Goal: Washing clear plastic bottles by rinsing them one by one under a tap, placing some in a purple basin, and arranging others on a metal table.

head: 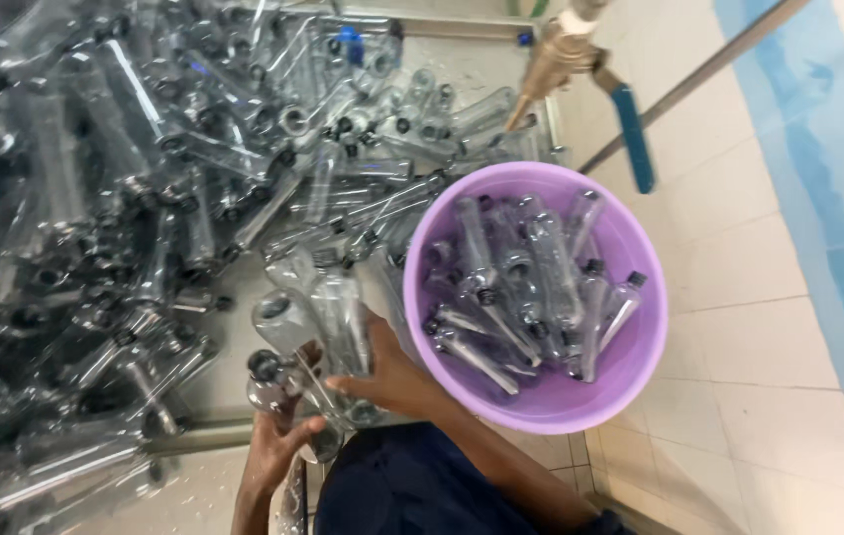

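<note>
While a great heap of clear plastic bottles [145, 198] with dark caps lies spread over the wet metal worktop [224, 376], the purple bucket [630, 367] just beside it holds only a modest layer of bottles [521, 287], perhaps a dozen or so, lying slantwise on its bottom. Judging from that, only a small share of the bottles sits in the bucket and the far larger share is on the worktop. The right hand [392, 381] has its grip closed round a bunch of bottles [318, 317] near the bucket's rim, fingers wrapped over their lower ends. The left hand [278, 441] closes from below on the same bunch, at the bottles' bases. The bunch stands between the heap and the bucket, outside the bucket. A brass tap [566, 50] with a blue lever hangs above the bucket's far edge; no water can be seen running.
</note>
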